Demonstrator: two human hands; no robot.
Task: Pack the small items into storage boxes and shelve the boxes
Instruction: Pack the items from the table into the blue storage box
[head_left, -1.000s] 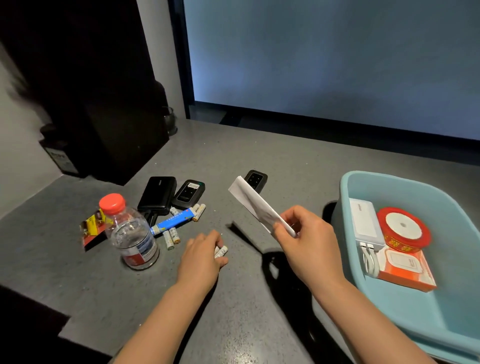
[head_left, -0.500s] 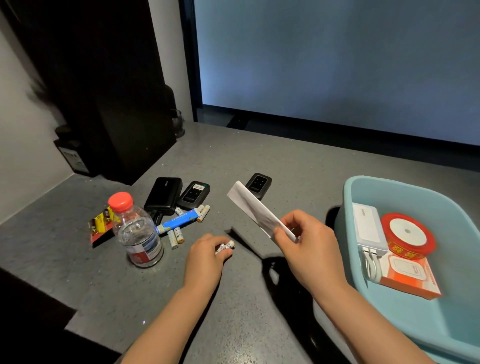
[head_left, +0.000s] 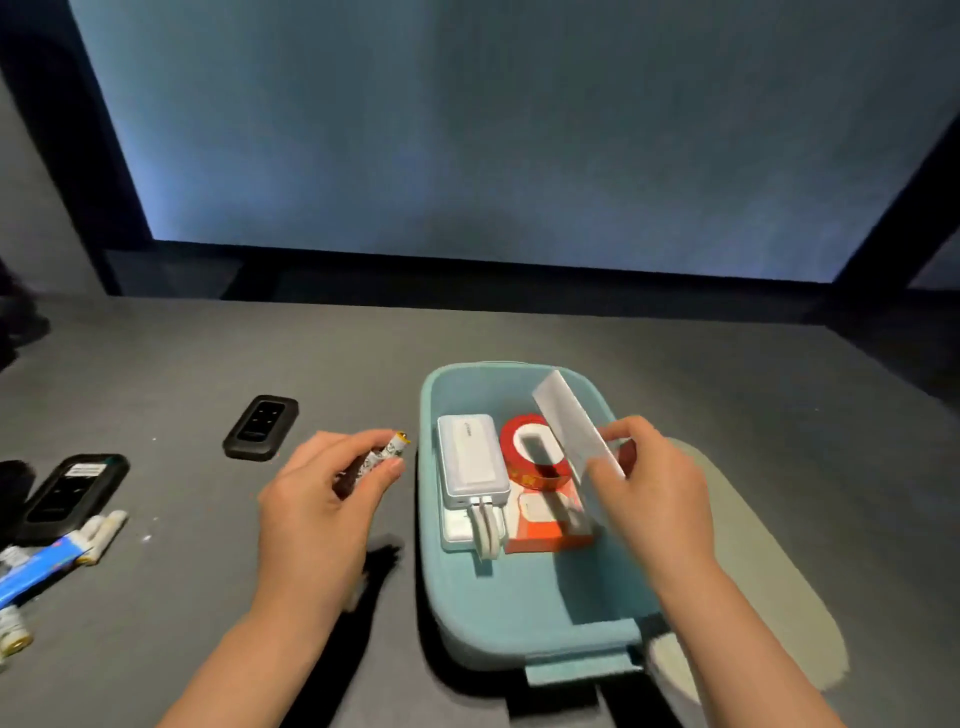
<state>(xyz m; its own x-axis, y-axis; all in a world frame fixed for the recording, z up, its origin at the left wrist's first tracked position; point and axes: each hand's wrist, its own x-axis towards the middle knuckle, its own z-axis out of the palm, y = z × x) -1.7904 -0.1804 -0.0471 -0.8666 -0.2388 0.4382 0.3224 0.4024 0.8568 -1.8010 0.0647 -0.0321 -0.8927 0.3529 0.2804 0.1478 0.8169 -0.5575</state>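
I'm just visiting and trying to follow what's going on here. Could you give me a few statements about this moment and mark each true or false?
1. The right hand holds a white slip of paper over the blue storage box. True.
2. The left hand is empty. False: it grips small batteries.
3. A white power bank lies inside the box. True.
4. The red ribbon spool sits on the table outside the box. False: it is in the box.

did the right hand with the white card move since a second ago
Yes. The right hand carried the white card rightward, from left of the blue bin to above its contents.
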